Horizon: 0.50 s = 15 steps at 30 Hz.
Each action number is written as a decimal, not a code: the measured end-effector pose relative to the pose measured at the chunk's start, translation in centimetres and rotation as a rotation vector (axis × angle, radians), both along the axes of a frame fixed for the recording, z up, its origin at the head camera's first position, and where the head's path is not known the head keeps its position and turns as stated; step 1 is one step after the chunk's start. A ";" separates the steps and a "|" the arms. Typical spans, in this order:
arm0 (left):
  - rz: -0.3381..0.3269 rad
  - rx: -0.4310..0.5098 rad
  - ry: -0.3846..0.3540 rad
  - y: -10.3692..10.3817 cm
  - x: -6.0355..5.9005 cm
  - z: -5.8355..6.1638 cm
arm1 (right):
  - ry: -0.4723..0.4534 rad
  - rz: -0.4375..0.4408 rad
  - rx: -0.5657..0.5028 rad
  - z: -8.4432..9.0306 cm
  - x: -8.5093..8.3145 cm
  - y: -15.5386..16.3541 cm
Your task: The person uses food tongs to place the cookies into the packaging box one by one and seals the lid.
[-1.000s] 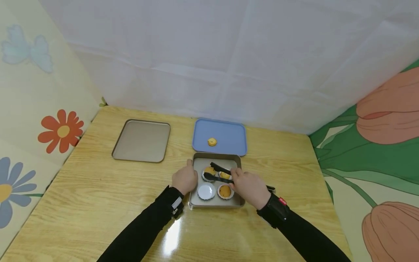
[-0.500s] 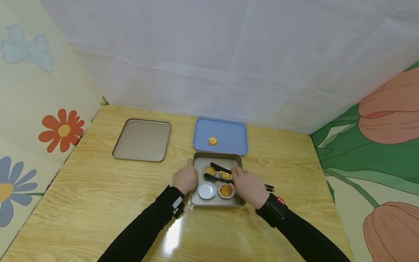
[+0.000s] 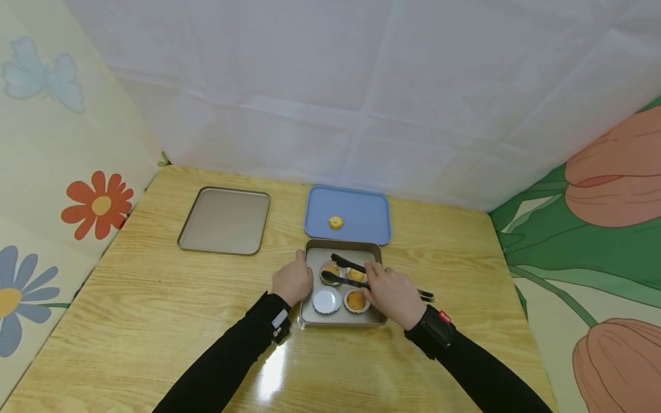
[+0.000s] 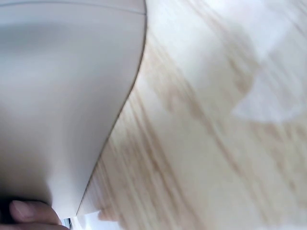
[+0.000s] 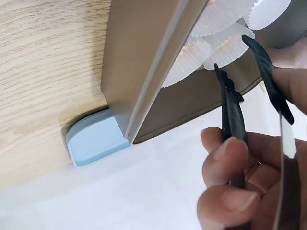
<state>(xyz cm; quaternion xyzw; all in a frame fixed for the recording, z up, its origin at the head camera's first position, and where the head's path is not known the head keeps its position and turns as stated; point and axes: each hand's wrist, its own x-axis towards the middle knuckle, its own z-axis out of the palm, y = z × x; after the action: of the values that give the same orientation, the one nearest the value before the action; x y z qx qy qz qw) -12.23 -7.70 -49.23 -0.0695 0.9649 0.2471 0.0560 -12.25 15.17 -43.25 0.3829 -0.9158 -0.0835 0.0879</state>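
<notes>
A square metal tin (image 3: pixel 373 318) sits on the wooden table and holds three muffins (image 3: pixel 355 300) in paper cups and one empty white paper cup (image 3: pixel 326 301). My left hand (image 3: pixel 292 281) grips the tin's left wall. My right hand (image 3: pixel 393 293) holds black tongs (image 3: pixel 346 272), whose tips straddle the back muffins (image 3: pixel 331 271). In the right wrist view the tongs (image 5: pixel 234 111) point at white paper cups (image 5: pixel 218 36), and the tin's wall (image 5: pixel 139 67) fills the middle. The left wrist view shows only the tin's side (image 4: pixel 62 110) and a fingertip (image 4: pixel 29 211).
A blue tray (image 3: pixel 361 203) just behind the tin carries one small yellow cake (image 3: pixel 336 222). An empty beige tray (image 3: pixel 224 220) lies at the back left. Flower-printed walls close in on the left and right, and a white sheet hangs behind.
The tongs' tips have edged slightly toward the back muffins. Both hands stay where they were on the tin and tongs.
</notes>
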 end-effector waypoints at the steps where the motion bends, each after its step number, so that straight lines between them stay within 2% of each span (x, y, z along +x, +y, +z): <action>1: 0.002 0.000 -0.001 0.0 0.0 0.0 | 0.002 -0.002 -0.008 0.1 0.0 0.0; 7: 0.004 -0.005 -0.001 0.0 0.0 0.0 | 0.062 0.000 -0.084 1.0 -0.7 0.2; 15: 0.007 0.013 -0.005 0.0 0.0 0.1 | 0.121 -0.004 -0.215 2.8 -3.4 0.0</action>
<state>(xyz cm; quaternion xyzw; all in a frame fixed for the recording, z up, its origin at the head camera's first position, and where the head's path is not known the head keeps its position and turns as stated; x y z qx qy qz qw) -12.19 -7.67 -49.14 -0.0731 0.9628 0.2535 0.0583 -15.64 15.12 -40.42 0.3638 -0.9132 -0.0079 0.1833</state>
